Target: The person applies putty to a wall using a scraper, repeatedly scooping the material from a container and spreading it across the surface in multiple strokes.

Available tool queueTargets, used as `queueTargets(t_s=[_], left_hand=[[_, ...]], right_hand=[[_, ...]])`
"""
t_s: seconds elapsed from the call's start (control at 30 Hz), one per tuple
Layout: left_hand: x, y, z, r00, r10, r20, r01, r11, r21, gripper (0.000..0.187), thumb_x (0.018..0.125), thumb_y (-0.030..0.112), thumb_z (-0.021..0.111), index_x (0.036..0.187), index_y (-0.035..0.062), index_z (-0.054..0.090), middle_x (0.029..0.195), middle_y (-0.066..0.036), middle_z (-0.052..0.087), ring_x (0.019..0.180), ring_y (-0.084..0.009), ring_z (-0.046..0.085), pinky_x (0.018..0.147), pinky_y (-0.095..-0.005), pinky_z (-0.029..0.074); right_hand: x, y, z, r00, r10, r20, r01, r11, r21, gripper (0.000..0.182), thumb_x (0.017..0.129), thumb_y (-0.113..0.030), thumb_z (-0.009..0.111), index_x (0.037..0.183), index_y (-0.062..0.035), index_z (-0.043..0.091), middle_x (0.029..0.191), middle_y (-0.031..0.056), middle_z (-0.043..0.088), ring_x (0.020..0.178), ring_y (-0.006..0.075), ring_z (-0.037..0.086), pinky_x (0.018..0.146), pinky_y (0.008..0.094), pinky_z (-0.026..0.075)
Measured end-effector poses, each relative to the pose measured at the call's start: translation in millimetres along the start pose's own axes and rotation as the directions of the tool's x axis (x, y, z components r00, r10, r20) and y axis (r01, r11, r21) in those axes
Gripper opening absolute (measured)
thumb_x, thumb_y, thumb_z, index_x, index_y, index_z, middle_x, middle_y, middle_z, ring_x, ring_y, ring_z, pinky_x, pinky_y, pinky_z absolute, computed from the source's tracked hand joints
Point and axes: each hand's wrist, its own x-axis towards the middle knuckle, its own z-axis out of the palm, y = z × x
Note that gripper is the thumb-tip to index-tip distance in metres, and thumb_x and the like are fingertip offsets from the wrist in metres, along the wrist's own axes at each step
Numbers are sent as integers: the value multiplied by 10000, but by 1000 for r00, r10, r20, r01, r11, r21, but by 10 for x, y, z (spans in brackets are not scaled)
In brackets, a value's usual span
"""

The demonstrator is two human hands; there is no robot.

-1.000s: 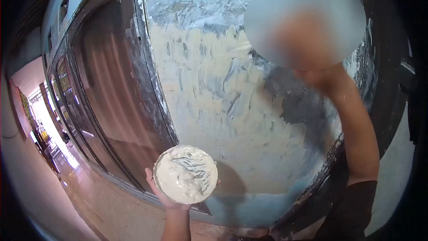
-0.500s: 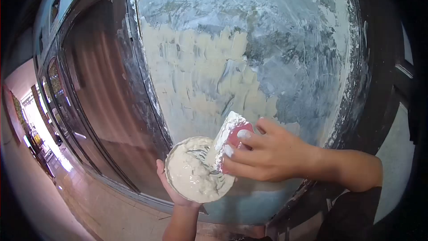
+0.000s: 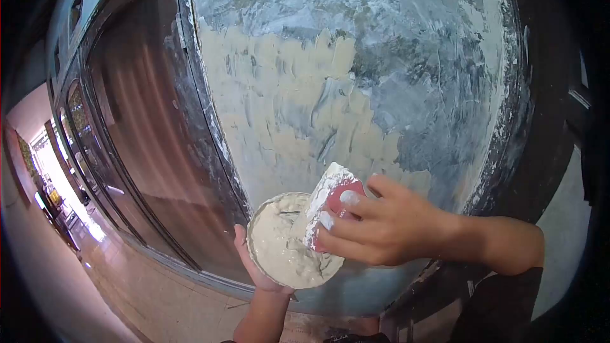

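Head view: left hand (image 3: pixel 257 267) cups a round bowl (image 3: pixel 286 241) of pale putty from below, fingers curled up behind its left rim, thumb side hidden; bowl sits low-centre, just in front of the wall panel's bottom. Right hand (image 3: pixel 381 225) pinches a red-handled scraper (image 3: pixel 327 203), thumb and first fingers pressed on the handle w/ putty on the nails, blade tip dipped into the putty, blade tilted up-right and coated white. Around: the wall panel (image 3: pixel 356 76) fills the middle, lower-left part covered in cream putty strokes, upper and right part bare grey-blue w/ white smears. Dark wooden door (image 3: pixel 146 127) just left of it, dark frame strip btwn them flecked w/ putty. Far left a bright corridor (image 3: pixel 57 197), tiled floor (image 3: pixel 159 298) below. Dark frame (image 3: pixel 553 121) on the right edge. Right forearm crosses the panel's lower right corner and blocks it; dark sleeve at bottom right. Room: open space left of the bowl and above the hands; bowl rim is near the panel's bottom edge; right side tight against the dark frame. Vs 0.5 s ago: bowl and left hand shifted slightly right and down, scraper dug a bit deeper into the putty, grip much the same.
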Motion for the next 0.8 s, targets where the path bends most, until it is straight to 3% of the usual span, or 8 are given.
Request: queueTargets(t_s=[0.3,0.5,0.53,0.57,0.63,0.67,0.77,0.8], left_hand=[[-65,-122,-84,994,-20,111,23,999,-25,798,1011,659,299,1409,6,528,1404,-188,582,1253,-333,586,1088,-464,449],[-66,-166,-138,996,-48,69,50,999,-19,799,1006,663,309,1427,14,511,1428,-179,565,1261,-335,581,1094,-471,447],[-51,-187,-175,997,-36,-72,38,999,20,838,981,703,318,1443,28,498,1431,-189,557,1250,-381,580,1053,-560,472],[-50,-191,-204,997,-37,-66,39,999,22,838,981,703,318,1443,28,498,1431,-189,557,1250,-381,580,1053,-560,472],[-59,-162,-266,993,-58,-107,68,993,92,880,948,750,321,1455,51,488,1429,-204,550,1229,-444,575,978,-680,482],[-45,-158,-326,988,-65,-139,77,994,81,914,922,785,319,1467,68,476,1426,-217,544,1213,-490,567,904,-768,468],[-37,-147,-379,987,-15,-158,30,995,90,919,918,789,322,1469,68,472,1433,-215,539,1211,-497,566,905,-777,461],[-85,-115,-309,983,-14,-182,32,995,96,896,956,730,301,1484,21,449,1458,-198,523,1300,-379,536,1081,-529,451]], right_hand=[[9,-18,25,1000,25,-16,-25,1000,-7,161,872,-279,659,937,-132,677,884,-21,600,904,142,577,662,323,440],[15,90,-61,997,81,-11,-81,994,-66,167,844,-305,701,866,-150,644,863,-25,592,844,138,568,632,315,413],[1,164,-111,996,87,33,-82,990,-113,149,861,-289,696,891,-153,642,824,-17,584,814,142,565,624,318,402],[-14,266,-133,996,88,31,-83,989,-119,149,861,-289,696,891,-153,642,824,-17,584,814,142,565,624,318,402],[-38,515,-187,968,240,-76,-244,968,-50,159,840,-58,652,988,-116,660,841,20,587,785,205,577,667,321,429],[-51,662,-214,914,387,-125,-366,917,160,156,876,-34,621,1023,-81,648,848,31,596,798,198,589,697,309,450],[-56,1040,-433,699,714,-43,-594,613,521,156,990,-58,560,1131,-6,604,903,42,631,819,140,596,758,266,480],[-68,1157,-505,664,746,-56,-643,607,467,150,1000,-83,558,1122,-12,608,881,80,649,793,176,617,749,297,493]])
